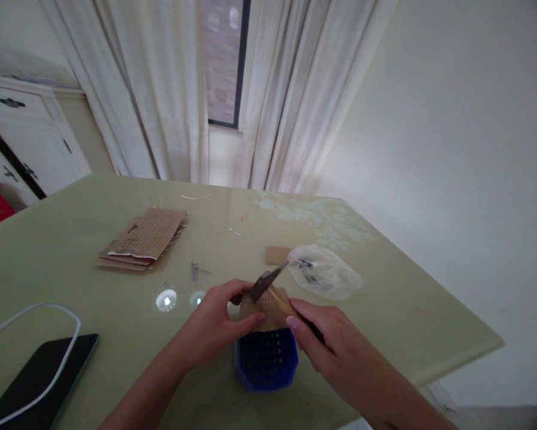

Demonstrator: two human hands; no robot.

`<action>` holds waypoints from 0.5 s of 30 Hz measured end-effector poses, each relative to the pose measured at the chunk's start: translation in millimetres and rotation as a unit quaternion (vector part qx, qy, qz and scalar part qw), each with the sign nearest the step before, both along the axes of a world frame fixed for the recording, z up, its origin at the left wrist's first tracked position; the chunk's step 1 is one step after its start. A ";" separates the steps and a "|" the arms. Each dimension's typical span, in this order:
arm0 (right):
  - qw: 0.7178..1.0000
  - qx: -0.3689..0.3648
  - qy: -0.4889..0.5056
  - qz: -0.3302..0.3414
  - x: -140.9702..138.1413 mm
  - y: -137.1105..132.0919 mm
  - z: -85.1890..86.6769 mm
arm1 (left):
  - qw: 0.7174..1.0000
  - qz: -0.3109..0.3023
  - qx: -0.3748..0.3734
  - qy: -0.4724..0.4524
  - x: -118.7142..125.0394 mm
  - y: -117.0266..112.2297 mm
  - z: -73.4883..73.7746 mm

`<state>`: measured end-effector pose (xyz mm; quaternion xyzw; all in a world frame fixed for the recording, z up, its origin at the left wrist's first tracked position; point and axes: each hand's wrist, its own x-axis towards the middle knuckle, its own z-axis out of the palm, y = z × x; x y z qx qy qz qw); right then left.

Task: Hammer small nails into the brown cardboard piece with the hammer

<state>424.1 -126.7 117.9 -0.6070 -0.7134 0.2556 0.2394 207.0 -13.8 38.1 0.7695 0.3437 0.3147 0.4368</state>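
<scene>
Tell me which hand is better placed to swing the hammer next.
Probably the right hand: its fingers are wrapped around the hammer, which points away from it over the piece of cardboard. The left hand is occupied, holding that cardboard.

Lower centre, a wooden-handled hammer [282,302] slants over hole-pricked brown cardboard [272,318], which overlaps a blue basket [268,386].

We are viewing a softly lit, slightly hazy scene.
We are catching two white glare spots [166,300] on the glossy table [129,322] and seeing the pale wall [451,161] darkening toward the upper-right corner.
</scene>
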 end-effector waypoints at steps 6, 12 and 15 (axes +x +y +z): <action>0.983 -0.059 0.169 -0.025 13.5 20.2 4.6 | 1.000 0.023 -0.014 0.004 -2.6 -1.7 -6.5; 0.860 -0.038 0.501 -0.083 47.8 100.3 -41.4 | 0.992 0.034 -0.111 -0.038 -4.5 10.2 -9.7; 0.823 -0.053 0.558 -0.090 61.5 127.8 -75.5 | 0.986 0.142 -0.069 0.052 -19.3 28.2 -10.2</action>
